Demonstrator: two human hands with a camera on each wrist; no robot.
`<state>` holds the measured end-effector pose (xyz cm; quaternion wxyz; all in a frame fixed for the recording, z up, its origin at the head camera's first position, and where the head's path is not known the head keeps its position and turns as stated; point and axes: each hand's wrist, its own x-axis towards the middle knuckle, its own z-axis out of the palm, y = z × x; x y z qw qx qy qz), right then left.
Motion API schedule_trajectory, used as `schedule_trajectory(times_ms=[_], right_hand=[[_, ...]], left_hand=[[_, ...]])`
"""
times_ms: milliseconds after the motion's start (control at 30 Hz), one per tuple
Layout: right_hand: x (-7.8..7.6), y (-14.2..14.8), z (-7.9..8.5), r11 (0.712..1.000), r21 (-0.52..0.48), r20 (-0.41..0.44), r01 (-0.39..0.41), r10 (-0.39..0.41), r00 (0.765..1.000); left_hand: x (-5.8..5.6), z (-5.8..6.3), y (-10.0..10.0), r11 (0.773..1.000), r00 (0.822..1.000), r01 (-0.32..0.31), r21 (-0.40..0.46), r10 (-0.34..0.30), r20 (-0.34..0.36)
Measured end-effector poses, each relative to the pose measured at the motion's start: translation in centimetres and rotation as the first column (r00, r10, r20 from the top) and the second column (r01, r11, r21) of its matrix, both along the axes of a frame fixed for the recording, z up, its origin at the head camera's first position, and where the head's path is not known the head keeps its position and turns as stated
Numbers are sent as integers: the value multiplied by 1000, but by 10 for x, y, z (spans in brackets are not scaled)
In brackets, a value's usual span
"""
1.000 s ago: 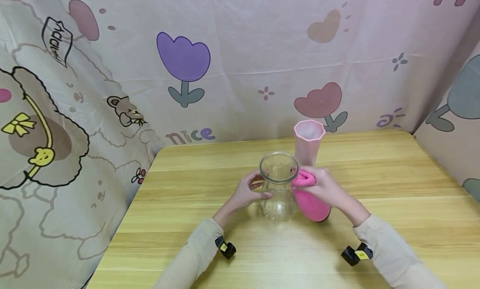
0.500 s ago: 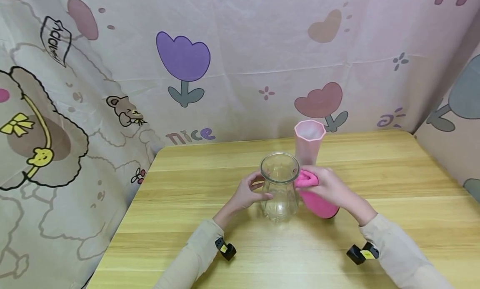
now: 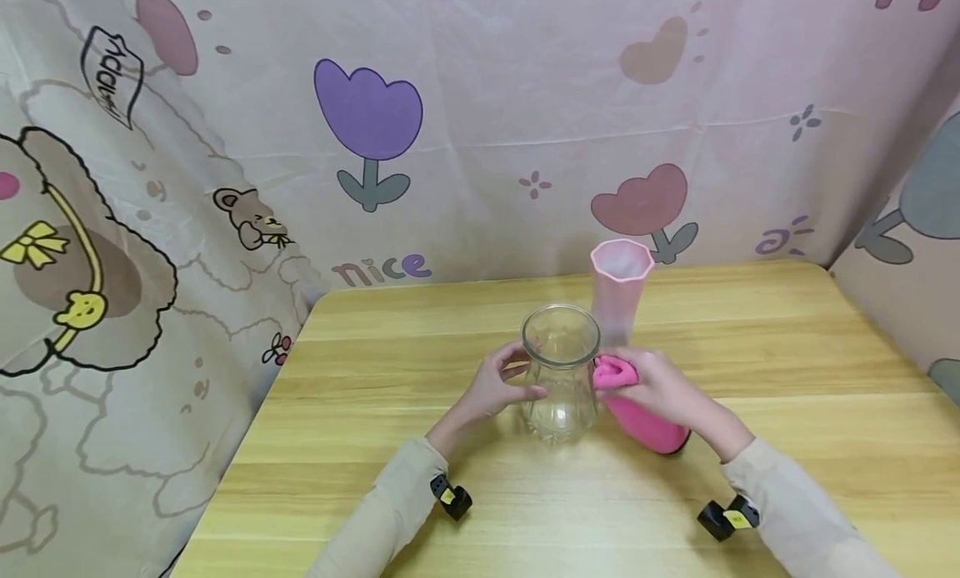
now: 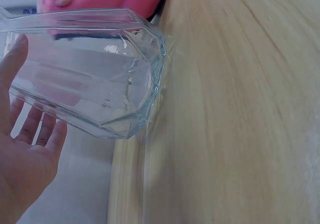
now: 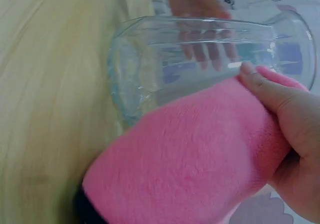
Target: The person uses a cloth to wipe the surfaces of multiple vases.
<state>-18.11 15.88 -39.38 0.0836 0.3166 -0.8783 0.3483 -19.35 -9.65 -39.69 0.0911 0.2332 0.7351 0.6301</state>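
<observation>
Two-handed: cupped clear faceted-glass vase (image 3: 562, 407), left grip (image 3: 497, 385); pinched rounded pink plush bundle (image 3: 648, 426), right grip (image 3: 658, 383); risked toppling vase through lopsided pressure.

The cream-sleeved left forearm (image 3: 386, 507) and cream-sleeved right forearm (image 3: 802, 511) reach inward. The bare left hand (image 3: 491, 386) spreads thumb (image 4: 15, 58) from nearly straight fingers (image 4: 56, 136); the bare right hand (image 3: 663, 382) pinches with thumb and fingers.

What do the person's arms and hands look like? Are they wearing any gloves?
There are two long, plain beige cloth sleeves. On each sits a small, black, boxy wrist camera with a yellow label. The left hand and right hand are bare: no gloves.
</observation>
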Motion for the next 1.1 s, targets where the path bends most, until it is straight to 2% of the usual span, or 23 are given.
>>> schedule_trajectory(times_ms=[67, 167, 333, 400, 567, 633, 667, 733, 767, 833, 900, 933, 1000, 1033, 1100], right_hand=[[-1, -2, 0, 1000, -7, -29, 10, -10, 1000], [-1, -4, -3, 999, 39, -37, 19, -17, 999], [-2, -5, -12, 995, 101, 43, 17, -22, 999], [-2, -6, -15, 989, 145, 50, 11, -19, 999], [-1, -6, -20, 967, 255, -23, -11, 17, 1000], [0, -5, -20, 966, 259, -34, -13, 23, 999], [0, -4, -20, 966, 259, -31, -17, 26, 999], [0, -1, -19, 968, 252, -19, -21, 27, 999], [0, 0, -18, 968, 251, -14, -19, 24, 1000], [0, 2, -17, 969, 248, -3, -12, 13, 1000], [1, 4, -15, 972, 233, 11, -8, 6, 1000], [2, 5, -14, 974, 225, 16, -3, -1, 1000], [3, 6, -13, 979, 205, 11, 8, -11, 1000], [3, 6, -12, 980, 197, 7, 10, -12, 1000], [4, 7, -12, 983, 181, -17, 11, -8, 1000]], left_hand=[[0, 0, 0, 1000, 1000, -5, -4, 5, 3], [1, 1, -1, 1000, 1000, -12, -7, 12, 7], [2, 0, -1, 1000, 1000, -12, -5, 12, 12], [1, -1, -1, 1000, 1000, -13, -1, 13, 6], [-3, -16, 1, 999, 999, -28, -20, 27, -44], [-2, -21, 6, 996, 996, -62, -59, 57, -75], [1, -21, 9, 991, 991, -98, -92, 89, -100], [8, -19, 16, 962, 969, -215, -171, 189, -157], [12, -17, 21, 935, 950, -285, -210, 247, -188], [20, -14, 29, 868, 899, -422, -262, 361, -248], [26, -12, 37, 789, 839, -532, -308, 443, -315], [28, -11, 41, 761, 817, -565, -317, 463, -345], [30, -11, 46, 720, 786, -606, -337, 481, -388], [31, -12, 49, 705, 777, -619, -347, 484, -403], [32, -14, 52, 691, 768, -630, -355, 488, -415]])
